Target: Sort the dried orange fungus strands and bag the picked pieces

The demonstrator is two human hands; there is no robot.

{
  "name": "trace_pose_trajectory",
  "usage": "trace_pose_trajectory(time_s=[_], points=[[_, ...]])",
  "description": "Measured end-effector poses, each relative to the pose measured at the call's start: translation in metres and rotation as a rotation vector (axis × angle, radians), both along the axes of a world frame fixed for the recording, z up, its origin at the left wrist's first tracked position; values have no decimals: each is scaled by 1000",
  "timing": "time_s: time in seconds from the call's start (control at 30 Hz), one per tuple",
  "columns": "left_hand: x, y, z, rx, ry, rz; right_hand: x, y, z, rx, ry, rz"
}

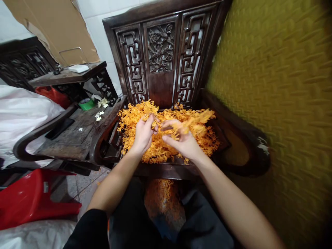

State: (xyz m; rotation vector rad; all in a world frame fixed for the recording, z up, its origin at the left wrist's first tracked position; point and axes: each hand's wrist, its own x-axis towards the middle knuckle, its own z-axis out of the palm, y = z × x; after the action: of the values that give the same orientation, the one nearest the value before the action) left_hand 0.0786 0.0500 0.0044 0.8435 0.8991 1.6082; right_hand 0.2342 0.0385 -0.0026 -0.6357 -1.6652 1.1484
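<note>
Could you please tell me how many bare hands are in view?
2: the left hand and, apart from it to the right, the right hand, both over the heap of orange strands. No others show.

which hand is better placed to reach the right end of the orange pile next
Right, probably: the right hand is nearer that end of the orange pile, while the left hand sits farther left. Blurred orange pieces at the right hand might hinder it.
</note>
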Motion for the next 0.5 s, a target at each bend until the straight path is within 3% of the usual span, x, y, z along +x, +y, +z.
trace_pose_trajectory(time_s=[0.1, 0.2, 0.37, 0.43, 0.5], points=[[-7, 4, 1, 1, -45, 52, 11, 7, 0, 241, -160, 185], [-11, 2, 2, -1, -31, 42, 11, 12, -4, 256, -71, 205], [-6, -13, 4, -71, 92, -197, 0, 18, -14, -127, 193, -33], [-2, -18, 5, -85, 151, -228, -4, 17, -15, -262, 284, -52], [1, -20, 4, -65, 192, -209, -7, 15, -14, -281, 312, -67]])
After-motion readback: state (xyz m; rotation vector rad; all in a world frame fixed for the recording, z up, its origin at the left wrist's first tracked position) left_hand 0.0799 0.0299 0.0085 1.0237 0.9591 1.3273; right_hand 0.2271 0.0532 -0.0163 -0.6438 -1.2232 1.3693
